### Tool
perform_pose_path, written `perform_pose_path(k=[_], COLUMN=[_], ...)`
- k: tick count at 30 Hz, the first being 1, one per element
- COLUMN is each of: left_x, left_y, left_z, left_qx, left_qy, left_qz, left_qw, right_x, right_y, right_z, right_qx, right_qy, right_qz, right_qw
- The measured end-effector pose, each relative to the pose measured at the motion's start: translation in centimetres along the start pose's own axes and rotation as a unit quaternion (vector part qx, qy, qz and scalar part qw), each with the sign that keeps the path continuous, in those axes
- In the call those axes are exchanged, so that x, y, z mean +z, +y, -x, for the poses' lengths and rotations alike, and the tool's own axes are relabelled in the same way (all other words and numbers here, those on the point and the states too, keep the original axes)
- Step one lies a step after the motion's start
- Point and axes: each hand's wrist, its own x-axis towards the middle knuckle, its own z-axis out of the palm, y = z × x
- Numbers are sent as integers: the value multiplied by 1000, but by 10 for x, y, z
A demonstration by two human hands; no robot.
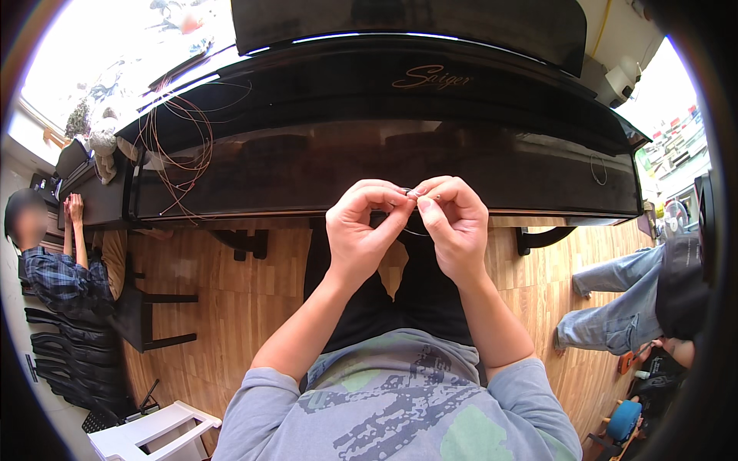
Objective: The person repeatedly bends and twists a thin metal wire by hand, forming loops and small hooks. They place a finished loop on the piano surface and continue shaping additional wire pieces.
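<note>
My left hand (361,230) and my right hand (457,229) meet in front of the black piano (307,165), fingertips almost touching. Both are closed in a pinch on a thin silvery wire (415,233), part of which curves below the fingers. Its ends are hidden by my fingers. Over the piano's left side lies a loose coil of copper-coloured wires (209,142). Toward the right end, a small loop of thin pale wire (603,181) rests on the black surface.
At the left a person in a plaid shirt (65,273) sits by a dark chair (138,315). Someone in jeans (615,296) is at the right. A white stool-like frame (154,434) stands lower left, a blue round object (623,420) lower right. Wooden floor (223,307) lies below.
</note>
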Motion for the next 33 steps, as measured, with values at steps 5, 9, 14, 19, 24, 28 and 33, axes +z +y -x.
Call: perform_pose_path(k=[5,9,14,19,24,28,33], left_x=[0,-12,-23,-31,-36,-40,-26], left_y=[10,8,1,-3,-5,-7,4], left_z=[-4,-6,-2,-1,-1,0,2], left_qx=[136,195,24,-57,-80,-95,-85], left_qy=[37,15,-42,-18,-26,-38,-9], left_qz=[-224,-248,58,213,251,261,200], left_qw=[964,949,997,975,964,960,976], right_x=[-1,-3,-12,-18,-20,-22,-17], right_y=[-1,-4,-4,-3,-7,-8,-6], right_z=[-2,-4,-6,-10,-10,-11,-11], right_qx=[64,124,140,167,196,200,191], right_qy=[5,19,-5,-11,-34,-39,-14], right_qz=[29,-18,-18,-71,-85,-65,-40], right_qw=[998,992,990,983,976,977,981])
